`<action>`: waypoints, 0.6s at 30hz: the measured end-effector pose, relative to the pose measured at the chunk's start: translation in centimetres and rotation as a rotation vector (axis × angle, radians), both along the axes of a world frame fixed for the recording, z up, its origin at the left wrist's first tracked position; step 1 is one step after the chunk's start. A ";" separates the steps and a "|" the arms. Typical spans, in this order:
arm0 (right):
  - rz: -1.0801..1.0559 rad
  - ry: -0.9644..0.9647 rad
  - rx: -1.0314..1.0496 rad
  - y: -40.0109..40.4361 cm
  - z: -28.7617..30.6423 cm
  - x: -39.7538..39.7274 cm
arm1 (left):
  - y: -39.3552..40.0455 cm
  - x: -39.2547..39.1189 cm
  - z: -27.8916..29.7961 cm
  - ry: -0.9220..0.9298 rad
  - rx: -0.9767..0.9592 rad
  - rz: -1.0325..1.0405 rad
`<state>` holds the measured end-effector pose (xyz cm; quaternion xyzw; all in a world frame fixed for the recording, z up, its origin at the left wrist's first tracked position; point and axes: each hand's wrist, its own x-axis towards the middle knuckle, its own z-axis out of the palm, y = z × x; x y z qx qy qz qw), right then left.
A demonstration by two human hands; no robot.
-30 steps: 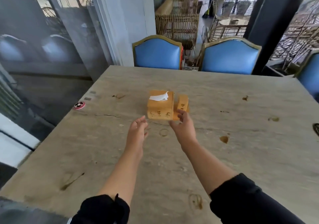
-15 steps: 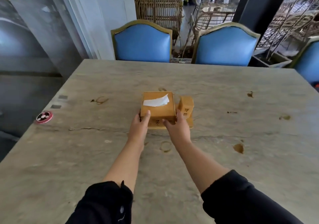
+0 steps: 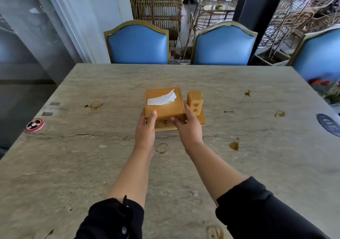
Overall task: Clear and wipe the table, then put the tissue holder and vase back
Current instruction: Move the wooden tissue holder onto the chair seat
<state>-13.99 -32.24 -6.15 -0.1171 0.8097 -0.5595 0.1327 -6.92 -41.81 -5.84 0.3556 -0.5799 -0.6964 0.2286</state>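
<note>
Both hands, the left hand [image 3: 147,128] and right hand [image 3: 187,128], clasp the wooden tissue holder [image 3: 165,108], evidently to clear it off the stained table [image 3: 92,165].

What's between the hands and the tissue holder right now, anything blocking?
Nothing visible. The left hand and right hand already touch the tissue holder on its near side, thumbs on top. The table around it holds only stains.

Both my bare forearms reach forward from pushed-up black sleeves. My left hand [image 3: 146,128] is palm-down with its thumb raised and pressing flat. My right hand [image 3: 188,126] curls beside it, thumb pointing left, fingers wrapped around the far side.
</note>
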 end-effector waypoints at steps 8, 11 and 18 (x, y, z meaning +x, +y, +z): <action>-0.084 -0.014 -0.078 12.8 4.0 1.5 | 11.5 0.3 4.3 0.103 -0.002 -0.074; -0.111 -0.026 -0.103 19.4 5.4 1.9 | 17.7 0.4 5.5 0.131 -0.007 -0.108; -0.145 -0.014 -0.125 36.3 8.2 1.9 | 33.7 -0.6 6.4 0.153 -0.002 -0.167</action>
